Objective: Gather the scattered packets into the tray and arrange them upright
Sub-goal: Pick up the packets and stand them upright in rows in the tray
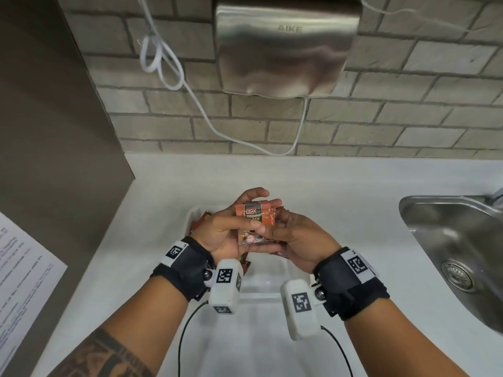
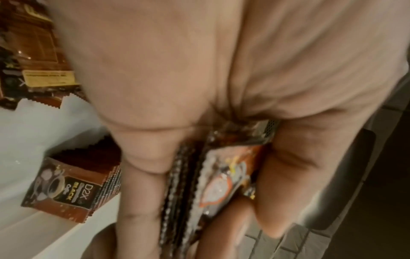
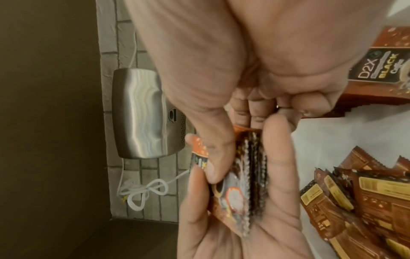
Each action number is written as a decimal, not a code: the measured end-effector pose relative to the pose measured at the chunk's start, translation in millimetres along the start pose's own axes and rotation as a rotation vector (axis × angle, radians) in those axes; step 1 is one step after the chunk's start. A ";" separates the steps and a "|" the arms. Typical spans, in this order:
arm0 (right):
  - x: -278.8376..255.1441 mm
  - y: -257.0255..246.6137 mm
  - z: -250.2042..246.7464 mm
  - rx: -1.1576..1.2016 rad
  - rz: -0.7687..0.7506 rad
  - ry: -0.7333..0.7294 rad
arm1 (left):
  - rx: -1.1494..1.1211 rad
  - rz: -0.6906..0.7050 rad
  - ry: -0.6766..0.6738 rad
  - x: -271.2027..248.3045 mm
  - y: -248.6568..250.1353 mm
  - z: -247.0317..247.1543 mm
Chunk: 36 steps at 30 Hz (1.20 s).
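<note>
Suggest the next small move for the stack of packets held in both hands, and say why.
Probably lower the stack of packets into the white tray and stand it on edge. The left hand and right hand hold the stack right above the tray, edges seemingly lined up in the right wrist view. Other packets already lean in the tray.

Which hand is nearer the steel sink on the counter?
Right. The right hand sits on the side toward the sink, holding the stack of packets with the left hand, which is on the far side from it.
</note>
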State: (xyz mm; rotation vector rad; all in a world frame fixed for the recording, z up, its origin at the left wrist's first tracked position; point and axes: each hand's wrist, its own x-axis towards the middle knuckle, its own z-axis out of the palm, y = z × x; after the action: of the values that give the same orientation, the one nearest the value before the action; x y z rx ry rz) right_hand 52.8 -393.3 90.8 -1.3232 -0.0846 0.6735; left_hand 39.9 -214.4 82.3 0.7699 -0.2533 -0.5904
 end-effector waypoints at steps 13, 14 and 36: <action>1.1 -39.8 -10.8 -0.791 -0.388 0.326 | 0.368 0.017 0.357 6.0 11.1 6.4; 2.5 -43.1 -11.3 -0.804 -0.363 0.252 | 0.399 0.017 0.361 5.3 10.6 7.1; -12.7 -52.2 -32.3 -1.106 -0.352 0.259 | 1.130 -0.081 0.409 3.0 -4.1 -4.3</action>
State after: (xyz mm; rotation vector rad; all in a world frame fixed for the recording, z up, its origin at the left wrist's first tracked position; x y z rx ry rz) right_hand 77.4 -432.0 133.5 -2.3642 -0.5217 0.0997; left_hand 42.5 -216.1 76.5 1.9716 -0.1613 -0.3116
